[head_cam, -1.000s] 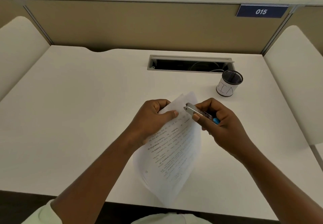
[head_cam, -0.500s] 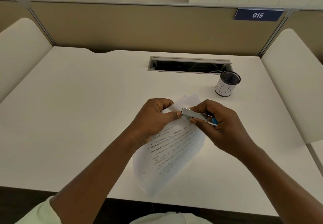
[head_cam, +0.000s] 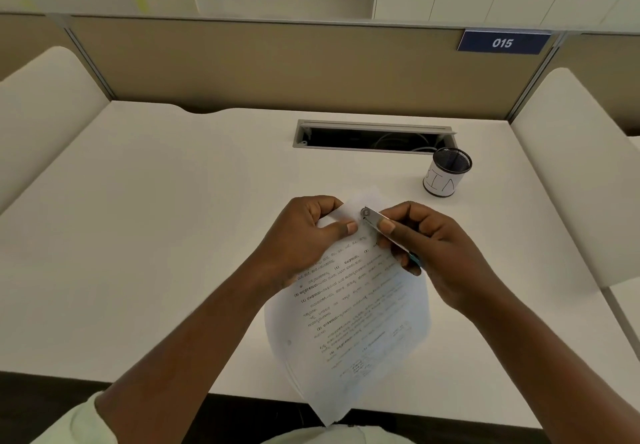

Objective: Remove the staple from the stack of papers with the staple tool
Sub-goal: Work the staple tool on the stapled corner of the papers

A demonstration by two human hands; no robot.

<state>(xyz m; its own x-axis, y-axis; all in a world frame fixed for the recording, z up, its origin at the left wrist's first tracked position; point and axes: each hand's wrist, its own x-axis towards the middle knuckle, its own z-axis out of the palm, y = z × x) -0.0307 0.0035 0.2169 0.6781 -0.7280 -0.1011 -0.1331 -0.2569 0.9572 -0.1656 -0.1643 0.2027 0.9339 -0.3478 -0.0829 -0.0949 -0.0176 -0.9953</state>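
- The left hand (head_cam: 304, 236) is pinching the top corner of the stack of papers (head_cam: 349, 308) between thumb and curled fingers, seemingly to keep that corner taut and lifted clear of the desk (head_cam: 173, 236) while the tool is working.
- The stack of papers is hanging in the air, its lower end sagging past the desk's near edge; the sheets are thin, white, printed in fine lines and bowing softly.
- The staple itself is too small to make out; judging by the tool's tip, it is sitting at the pinched corner.
- The staple tool (head_cam: 379, 224), a slim flat metal bar with a blue end, is pressing its tip on that corner just beside the left thumb.
- The right hand (head_cam: 433, 249) is gripping the tool tightly, forefinger bearing down along it, probably for leverage.
- A black mesh cup (head_cam: 446, 173) is standing well apart, rear right.
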